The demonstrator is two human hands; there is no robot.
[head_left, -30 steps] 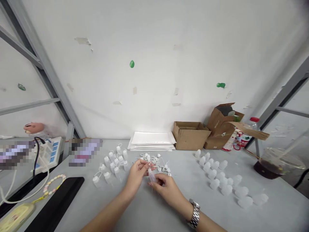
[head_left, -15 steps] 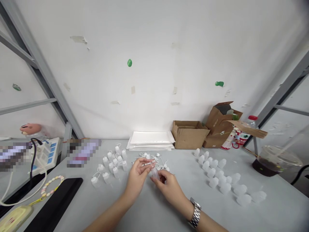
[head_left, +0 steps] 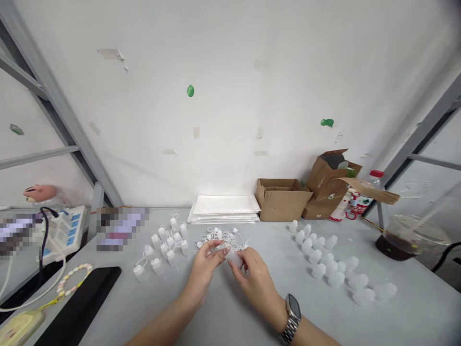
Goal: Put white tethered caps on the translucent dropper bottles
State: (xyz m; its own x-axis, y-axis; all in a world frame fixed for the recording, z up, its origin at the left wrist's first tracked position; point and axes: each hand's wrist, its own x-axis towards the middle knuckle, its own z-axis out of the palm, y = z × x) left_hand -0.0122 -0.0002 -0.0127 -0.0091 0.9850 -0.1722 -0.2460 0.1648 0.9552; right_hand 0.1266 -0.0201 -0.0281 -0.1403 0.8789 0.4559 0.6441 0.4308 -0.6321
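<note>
Lil bottle (head_left: 235, 258) looks frosted, whitish, semi-clear, kinda tilted; right hand (head_left: 256, 275) pinching its body, left hand (head_left: 205, 264) pinching its top end.

Workshop, we judge, rather than home. Our signs: grey table (head_left: 281, 252) against a scuffed, tape-marked wall (head_left: 223, 57); grey metal frame (head_left: 88, 156) at left; small bottles (head_left: 171, 258) standing in batches, corded caps (head_left: 216, 234) heaped loose; open cardboard box (head_left: 283, 205). Personal traces, we note: lidded drink cup (head_left: 396, 247), beaded loop (head_left: 60, 290).
</note>
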